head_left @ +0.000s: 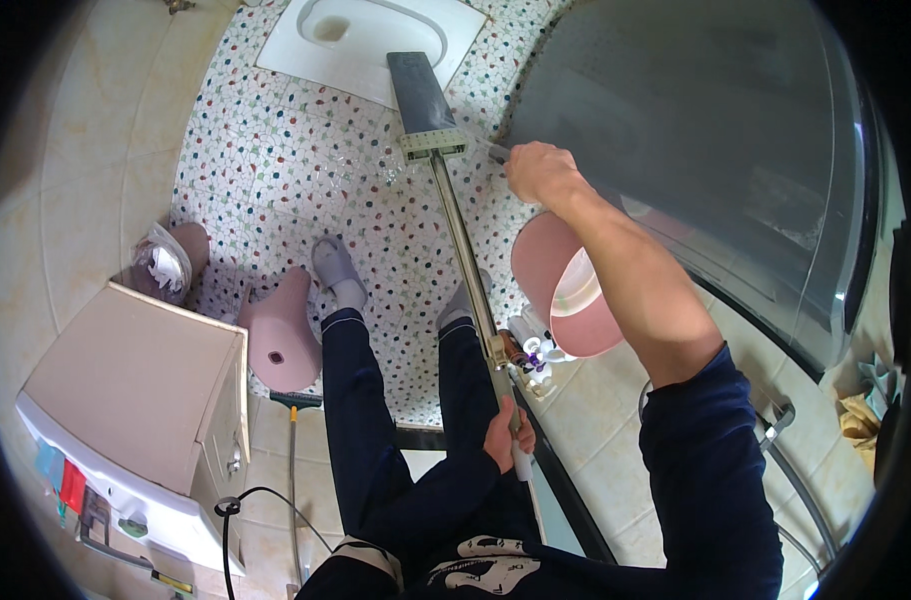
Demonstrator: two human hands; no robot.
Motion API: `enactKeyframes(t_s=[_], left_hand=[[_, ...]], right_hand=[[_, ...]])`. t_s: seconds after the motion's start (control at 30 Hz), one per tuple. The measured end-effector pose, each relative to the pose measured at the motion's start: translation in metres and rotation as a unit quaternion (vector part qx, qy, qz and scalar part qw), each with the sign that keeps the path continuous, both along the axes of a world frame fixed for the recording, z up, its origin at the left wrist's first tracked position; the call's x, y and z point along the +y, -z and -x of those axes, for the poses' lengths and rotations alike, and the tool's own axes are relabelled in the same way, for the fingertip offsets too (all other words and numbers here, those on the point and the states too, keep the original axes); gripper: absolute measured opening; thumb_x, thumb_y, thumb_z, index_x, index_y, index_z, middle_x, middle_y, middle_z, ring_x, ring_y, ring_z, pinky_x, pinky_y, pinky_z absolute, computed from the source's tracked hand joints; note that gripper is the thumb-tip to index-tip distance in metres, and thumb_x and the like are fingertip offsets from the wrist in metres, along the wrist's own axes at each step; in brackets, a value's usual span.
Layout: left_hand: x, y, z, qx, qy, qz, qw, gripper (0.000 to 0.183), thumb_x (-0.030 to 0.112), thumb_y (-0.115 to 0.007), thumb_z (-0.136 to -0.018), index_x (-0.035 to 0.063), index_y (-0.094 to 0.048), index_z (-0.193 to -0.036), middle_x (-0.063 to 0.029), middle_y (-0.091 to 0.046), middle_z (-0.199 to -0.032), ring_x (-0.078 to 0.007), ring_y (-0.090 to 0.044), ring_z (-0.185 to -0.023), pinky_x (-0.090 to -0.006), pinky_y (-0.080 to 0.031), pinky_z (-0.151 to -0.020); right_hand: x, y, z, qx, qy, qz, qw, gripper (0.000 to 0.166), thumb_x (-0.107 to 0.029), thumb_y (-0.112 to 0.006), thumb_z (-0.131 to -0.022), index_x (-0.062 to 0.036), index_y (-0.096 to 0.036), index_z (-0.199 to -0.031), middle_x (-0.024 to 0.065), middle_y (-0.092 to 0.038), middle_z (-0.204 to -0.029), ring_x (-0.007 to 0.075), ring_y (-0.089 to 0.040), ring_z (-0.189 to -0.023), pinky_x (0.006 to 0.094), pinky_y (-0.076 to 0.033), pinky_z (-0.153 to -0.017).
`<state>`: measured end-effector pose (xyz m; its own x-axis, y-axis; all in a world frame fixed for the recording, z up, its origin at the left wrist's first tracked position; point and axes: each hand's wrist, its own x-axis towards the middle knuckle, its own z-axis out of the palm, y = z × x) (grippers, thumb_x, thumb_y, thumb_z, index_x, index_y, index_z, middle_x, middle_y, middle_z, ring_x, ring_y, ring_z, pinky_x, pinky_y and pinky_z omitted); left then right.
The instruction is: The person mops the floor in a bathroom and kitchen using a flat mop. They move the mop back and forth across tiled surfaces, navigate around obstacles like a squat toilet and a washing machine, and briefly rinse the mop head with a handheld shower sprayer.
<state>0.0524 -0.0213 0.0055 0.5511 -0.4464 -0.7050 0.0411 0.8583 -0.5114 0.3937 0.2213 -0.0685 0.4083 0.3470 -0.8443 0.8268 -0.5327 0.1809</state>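
Note:
My left hand (509,436) grips the pale lower end of a flat mop's steel handle (459,232). The pole slants up and away to a cream mop frame (433,142). A dark grey pad (419,90) extends from the frame, its far end overlapping the white squat toilet (335,79). Off to the right of the mop frame, my right hand (541,171) is closed around a small grey nozzle-like piece (498,154), mostly hidden by the fingers. A faint clear streak runs from it towards the mop frame. Wet glints show on the pebble-patterned floor (305,161).
Beneath my right forearm stands a pink bucket (534,259), beside several bottles (534,349). A dark glass panel (673,112) borders the right side. On the left are a cabinet (140,375), a pink plastic stool (279,337), a lined waste bin (162,266) and a floor squeegee (294,409).

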Motion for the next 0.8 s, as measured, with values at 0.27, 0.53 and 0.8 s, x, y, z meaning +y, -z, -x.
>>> enactKeyframes(t_s=[0.27,0.53,0.8], left_hand=[[0.0,0.001,-0.005,0.015,0.06,-0.028,0.998,0.064,0.077,-0.037,-0.085,0.0128,-0.042,-0.079,0.0012,-0.032,-0.055,-0.0134,-0.036,-0.046,-0.0306,-0.035,-0.047],[0.0,0.004,-0.003,0.0,0.064,-0.013,0.998,0.065,0.076,-0.039,-0.084,0.0116,-0.043,-0.079,-0.0001,-0.032,-0.056,-0.015,-0.038,-0.046,-0.0321,-0.037,-0.048],[0.0,0.006,-0.001,-0.005,0.061,0.012,0.998,0.064,0.076,-0.04,-0.084,0.0118,-0.042,-0.079,-0.0002,-0.033,-0.056,-0.0152,-0.037,-0.046,-0.0323,-0.037,-0.05]], right_hand=[[0.019,-0.004,-0.014,-0.039,-0.054,-0.027,0.997,0.029,-0.014,-0.052,-0.086,-0.0038,-0.068,-0.108,0.0169,-0.067,-0.111,0.0335,-0.066,-0.103,0.0406,-0.055,-0.08],[0.032,-0.008,-0.022,-0.017,-0.035,0.016,0.999,0.028,-0.005,-0.059,-0.08,-0.004,-0.07,-0.105,0.0162,-0.068,-0.111,0.0316,-0.065,-0.106,0.0399,-0.054,-0.083],[0.067,-0.016,-0.035,0.008,0.021,0.005,1.0,0.038,-0.03,-0.046,-0.096,-0.0019,-0.065,-0.113,0.0182,-0.064,-0.117,0.0362,-0.059,-0.111,0.0443,-0.048,-0.093]])
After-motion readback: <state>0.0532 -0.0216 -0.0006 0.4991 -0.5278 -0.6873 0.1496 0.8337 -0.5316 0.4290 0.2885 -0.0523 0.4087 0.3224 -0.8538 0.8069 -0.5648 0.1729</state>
